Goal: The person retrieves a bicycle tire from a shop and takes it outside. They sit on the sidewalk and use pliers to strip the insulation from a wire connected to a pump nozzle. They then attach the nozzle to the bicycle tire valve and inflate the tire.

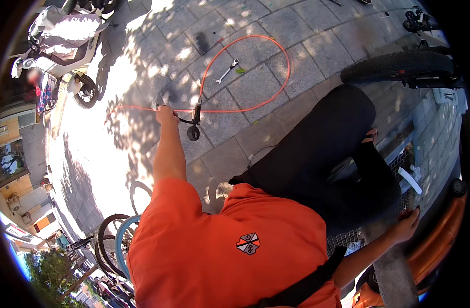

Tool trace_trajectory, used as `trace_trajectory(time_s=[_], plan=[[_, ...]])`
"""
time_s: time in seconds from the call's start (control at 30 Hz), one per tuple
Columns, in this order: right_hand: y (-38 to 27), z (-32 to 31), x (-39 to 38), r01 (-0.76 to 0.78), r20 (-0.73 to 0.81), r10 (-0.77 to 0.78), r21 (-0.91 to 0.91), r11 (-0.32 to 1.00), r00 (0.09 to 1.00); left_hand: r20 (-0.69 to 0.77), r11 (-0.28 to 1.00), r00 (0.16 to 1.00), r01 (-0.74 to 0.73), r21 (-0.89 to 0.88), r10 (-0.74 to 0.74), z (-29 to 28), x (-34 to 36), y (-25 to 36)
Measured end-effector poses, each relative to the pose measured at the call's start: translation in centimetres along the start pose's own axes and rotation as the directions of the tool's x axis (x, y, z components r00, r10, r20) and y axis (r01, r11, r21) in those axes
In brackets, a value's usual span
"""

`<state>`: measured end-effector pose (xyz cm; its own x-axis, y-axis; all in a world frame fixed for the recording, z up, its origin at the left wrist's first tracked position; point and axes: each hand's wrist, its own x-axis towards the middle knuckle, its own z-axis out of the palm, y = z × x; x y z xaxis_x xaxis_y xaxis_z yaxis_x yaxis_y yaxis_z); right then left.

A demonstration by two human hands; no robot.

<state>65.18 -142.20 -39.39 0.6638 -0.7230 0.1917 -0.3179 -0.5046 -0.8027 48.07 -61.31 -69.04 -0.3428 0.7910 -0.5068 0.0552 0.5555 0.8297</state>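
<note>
My left hand (166, 114) reaches out over the pavement, its fingers closed on the end of a black bicycle brake lever (196, 114). The round clamp (193, 133) of the lever hangs toward me. From the lever body runs an orange brake hose (288, 64), which bends in a wide loop and passes back behind the lever to the left. Inside the loop a combination wrench (227, 71) lies on the slabs. Low at the right, my right hand (406, 226) is off by itself, fingers loosely stretched, with nothing visible in it. A white curved strip (410, 180) is nearest to it.
A bicycle tyre (399, 66) stands at the right, beyond my bent knee. Orange bodywork (435, 231) is close to my right arm. A scooter (65, 46) is parked at the far left, and bicycle wheels (117, 244) stand at the lower left. A green leaf (240, 71) lies near the wrench.
</note>
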Motion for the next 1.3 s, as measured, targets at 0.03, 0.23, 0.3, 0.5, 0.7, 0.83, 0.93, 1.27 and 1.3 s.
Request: trace_trajectory(time_s=[0.03, 0.23, 0.3, 0.5, 0.7, 0.83, 0.93, 1.27, 1.3], plan=[[-1.1, 0.8, -0.1, -0.001, 0.006, 0.001, -0.024, 1.000, 1.000, 0.032, 0.997, 0.998, 0.060, 0.043, -0.061, -0.6, 0.4, -1.1], [-5.0, 7.4, -0.3, -0.009, 0.088, 0.014, -0.062, 0.998, 0.996, 0.252, 0.957, 0.951, 0.110, 0.269, -0.180, -1.9, 0.4, -7.8], [-6.0, 9.3, 0.7, 0.026, 0.163, -0.013, -0.078, 0.997, 0.987, 0.100, 0.791, 0.993, -0.114, 0.601, 0.068, -2.2, 1.8, -9.6], [-8.0, 15.8, 1.5, 0.142, 0.228, -0.084, -0.250, 0.958, 0.970, 0.275, 0.233, 0.591, -0.640, 0.733, 0.758, 11.0, -4.9, -4.1], [-11.4, 25.6, -0.7, 0.235, 0.283, -0.142, -0.329, 0.915, 0.948, 0.757, 0.220, 0.451, -0.893, 0.393, 0.473, 30.5, 1.4, -4.8], [-9.9, 28.1, -1.1, 0.286, 0.353, -0.141, -0.403, 0.870, 0.925, 0.655, 0.335, 0.670, -0.742, 0.581, 0.349, 40.2, 2.8, -5.2], [-10.2, 29.6, -1.5, 0.284, 0.391, -0.108, -0.426, 0.859, 0.914, 0.647, 0.315, 0.696, -0.718, 0.621, 0.311, 43.8, 3.8, -5.9], [-8.0, 31.7, -0.5, 0.170, 0.476, -0.037, -0.240, 0.956, 0.879, 0.716, -0.042, 0.679, -0.720, 0.692, 0.163, 46.9, 5.5, -4.9], [-7.6, 31.8, -0.5, 0.202, 0.475, -0.075, -0.221, 0.954, 0.877, 0.738, -0.090, 0.662, -0.733, 0.674, 0.135, 47.4, 4.8, -4.7]])
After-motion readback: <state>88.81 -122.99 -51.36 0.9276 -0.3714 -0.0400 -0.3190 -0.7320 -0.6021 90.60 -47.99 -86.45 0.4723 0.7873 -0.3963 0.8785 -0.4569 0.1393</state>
